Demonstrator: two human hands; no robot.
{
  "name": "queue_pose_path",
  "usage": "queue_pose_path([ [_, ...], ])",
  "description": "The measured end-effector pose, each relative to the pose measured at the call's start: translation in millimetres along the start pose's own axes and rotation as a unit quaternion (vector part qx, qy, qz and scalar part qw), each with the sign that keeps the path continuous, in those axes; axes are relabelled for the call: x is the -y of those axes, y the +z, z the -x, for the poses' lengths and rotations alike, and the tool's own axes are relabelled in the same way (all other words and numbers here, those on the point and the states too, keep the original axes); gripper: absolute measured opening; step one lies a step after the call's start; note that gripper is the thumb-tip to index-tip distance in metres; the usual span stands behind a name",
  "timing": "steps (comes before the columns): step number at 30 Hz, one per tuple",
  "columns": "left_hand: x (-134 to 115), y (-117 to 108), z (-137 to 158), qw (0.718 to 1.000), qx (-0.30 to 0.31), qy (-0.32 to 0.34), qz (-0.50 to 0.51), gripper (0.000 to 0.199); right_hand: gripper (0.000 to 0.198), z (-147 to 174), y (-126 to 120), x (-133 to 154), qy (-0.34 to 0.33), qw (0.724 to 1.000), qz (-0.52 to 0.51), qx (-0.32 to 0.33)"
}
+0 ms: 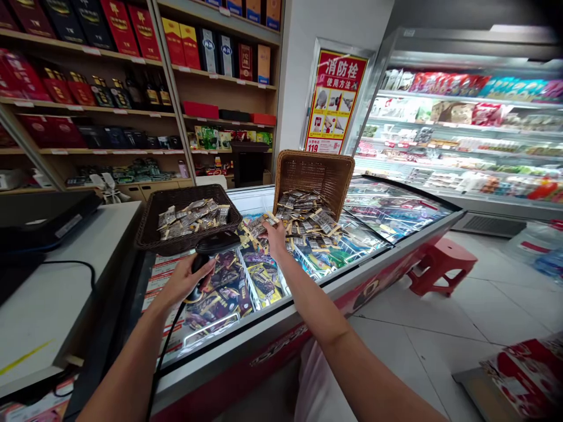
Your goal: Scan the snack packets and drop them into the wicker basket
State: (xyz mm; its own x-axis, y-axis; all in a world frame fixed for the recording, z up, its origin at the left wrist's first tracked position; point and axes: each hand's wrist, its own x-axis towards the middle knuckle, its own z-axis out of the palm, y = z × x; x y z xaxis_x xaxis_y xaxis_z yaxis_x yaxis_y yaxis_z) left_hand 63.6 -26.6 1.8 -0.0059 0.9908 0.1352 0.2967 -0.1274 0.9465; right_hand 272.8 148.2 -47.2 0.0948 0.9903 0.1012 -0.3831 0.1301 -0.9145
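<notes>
My left hand [190, 278] is wrapped round the handle of a black barcode scanner [216, 241], its head pointing right over the freezer's glass top. Pinched in my right hand [273, 235] is a small snack packet [258, 225] with a clear window and tan ends. Just right of that hand, a pile of similar packets [310, 218] spills from a brown wicker basket [314, 170] tipped on its side. A dark woven basket [143, 223] stands upright at the left, holding more of these packets [193, 217].
Beneath everything is a chest freezer [373, 253] with frozen goods under glass. A white counter [101, 234] with a black device [44, 220] lies left. Shelves of boxed bottles [132, 26] rise behind. A red stool [444, 264] and a lit refrigerated display [457, 129] are at right.
</notes>
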Motion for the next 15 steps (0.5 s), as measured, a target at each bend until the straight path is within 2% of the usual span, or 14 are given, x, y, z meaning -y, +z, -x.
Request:
queue_pose_path([
  [5,-2,1,-1,1.0,0.016,-0.003,-0.003,0.049,0.037,0,3,0,0.004,1.0,-0.024,0.006],
  [8,-4,1,-1,1.0,0.0,0.001,0.002,0.049,0.037,-2,5,0,0.002,1.0,-0.027,-0.016],
  [11,-1,-1,-1,1.0,-0.028,-0.002,0.012,0.05,0.037,-8,3,4,-0.017,0.995,-0.027,-0.095],
  [15,7,-7,-5,0.997,-0.067,-0.013,0.031,0.052,0.035,-18,-14,16,-0.053,0.97,0.013,-0.235],
])
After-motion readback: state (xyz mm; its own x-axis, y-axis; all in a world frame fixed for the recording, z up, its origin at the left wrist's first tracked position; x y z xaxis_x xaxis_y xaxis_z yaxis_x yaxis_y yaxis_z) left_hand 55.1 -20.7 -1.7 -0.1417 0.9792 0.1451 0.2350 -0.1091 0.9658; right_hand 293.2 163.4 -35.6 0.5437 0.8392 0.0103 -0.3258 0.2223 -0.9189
